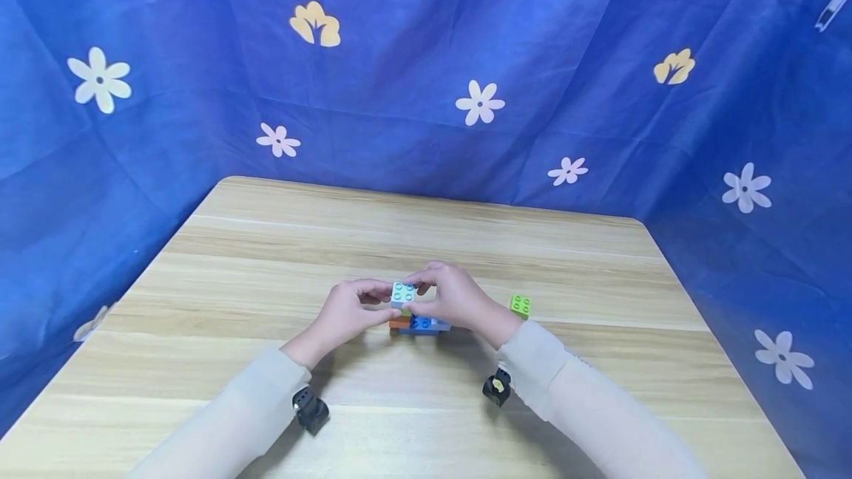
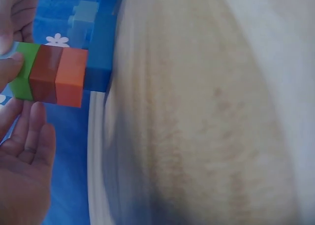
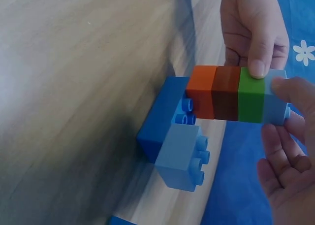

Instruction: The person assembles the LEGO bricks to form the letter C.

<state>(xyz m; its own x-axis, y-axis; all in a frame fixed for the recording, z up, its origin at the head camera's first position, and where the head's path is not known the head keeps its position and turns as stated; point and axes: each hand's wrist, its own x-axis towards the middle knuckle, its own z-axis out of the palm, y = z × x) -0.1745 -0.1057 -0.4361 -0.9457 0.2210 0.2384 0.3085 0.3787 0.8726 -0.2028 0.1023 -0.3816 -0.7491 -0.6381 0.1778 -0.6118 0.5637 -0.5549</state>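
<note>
A column of orange, brown, green and light blue bricks rises from one end of a blue base. Another light blue brick sits on the base's other end. My left hand pinches the upper column, its thumb at the green brick in the right wrist view. From the other side my right hand grips the top light blue brick, thumb against its side. In the left wrist view, the column's orange brick meets the blue base.
A loose lime green brick lies on the wooden table, beyond my right wrist. Blue cloth with flowers hangs behind and beside the table. Part of a blue piece shows at the bottom edge of the right wrist view.
</note>
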